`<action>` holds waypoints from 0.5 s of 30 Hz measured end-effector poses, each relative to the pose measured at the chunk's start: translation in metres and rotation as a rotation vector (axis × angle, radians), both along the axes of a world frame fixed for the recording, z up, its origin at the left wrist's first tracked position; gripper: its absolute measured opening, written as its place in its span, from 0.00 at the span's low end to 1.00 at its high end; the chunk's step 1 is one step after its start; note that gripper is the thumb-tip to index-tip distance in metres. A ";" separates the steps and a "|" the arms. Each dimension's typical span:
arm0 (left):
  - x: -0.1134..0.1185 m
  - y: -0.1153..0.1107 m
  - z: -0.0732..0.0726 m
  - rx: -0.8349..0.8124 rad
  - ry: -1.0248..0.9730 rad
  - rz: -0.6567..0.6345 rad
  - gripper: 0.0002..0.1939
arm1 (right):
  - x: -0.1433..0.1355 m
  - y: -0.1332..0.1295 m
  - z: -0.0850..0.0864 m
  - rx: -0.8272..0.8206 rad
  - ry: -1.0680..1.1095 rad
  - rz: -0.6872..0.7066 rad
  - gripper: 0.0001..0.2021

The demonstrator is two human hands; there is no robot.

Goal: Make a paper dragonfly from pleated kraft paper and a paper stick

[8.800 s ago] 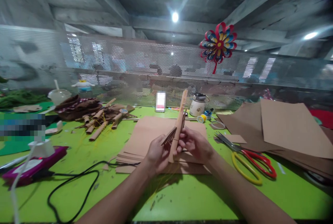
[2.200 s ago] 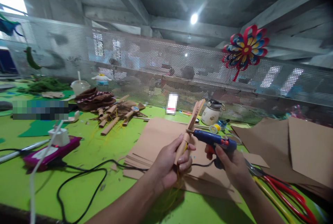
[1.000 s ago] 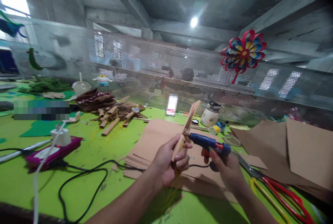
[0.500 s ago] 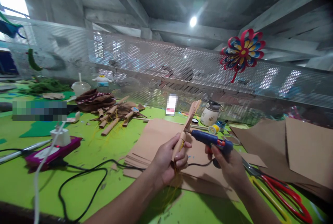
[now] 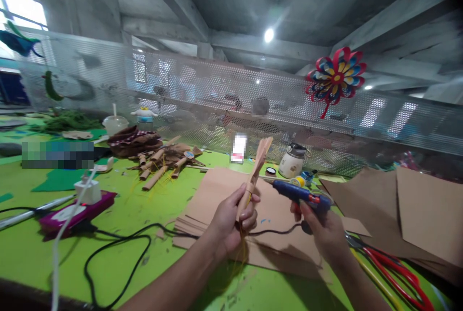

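Observation:
My left hand [image 5: 235, 217] is closed around a rolled brown paper piece [image 5: 257, 161], tilted up with a fanned top and a wrapped band. Yellow strands [image 5: 237, 272] dangle below that hand. In my right hand [image 5: 323, 229] is a blue hot glue gun [image 5: 300, 193], its nozzle pointing left and apart from the paper roll. The gun's black cord runs left beneath my left hand. Under both hands lie brown paper sheets [image 5: 217, 188] on the green table.
Red-handled scissors [image 5: 398, 272] lie at the right, near more brown sheets [image 5: 430, 200]. Several paper rolls [image 5: 155, 178] are piled at the left back. A purple power strip [image 5: 75, 214] trails cords across the table [image 5: 119, 219]. A white bottle [image 5: 291, 161] stands near the perforated screen [image 5: 202, 89].
The glue gun has drawn away from the paper roll, to the right and slightly down. My left hand still holds the roll, now a little further left. The view has shifted slightly.

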State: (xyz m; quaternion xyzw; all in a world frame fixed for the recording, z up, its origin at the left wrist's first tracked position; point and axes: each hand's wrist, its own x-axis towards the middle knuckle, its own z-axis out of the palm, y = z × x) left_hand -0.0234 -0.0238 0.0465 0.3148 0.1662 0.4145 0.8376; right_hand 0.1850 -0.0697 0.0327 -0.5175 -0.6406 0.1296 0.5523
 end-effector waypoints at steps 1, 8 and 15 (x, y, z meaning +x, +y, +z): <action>0.001 0.000 -0.001 0.027 0.030 0.056 0.20 | 0.001 0.003 0.000 0.015 -0.006 -0.048 0.16; 0.010 -0.004 -0.006 0.264 0.287 0.387 0.21 | 0.011 0.047 -0.026 0.107 -0.338 -0.171 0.14; 0.017 -0.007 -0.013 0.424 0.431 0.486 0.22 | 0.005 0.071 -0.046 0.070 -0.643 -0.112 0.13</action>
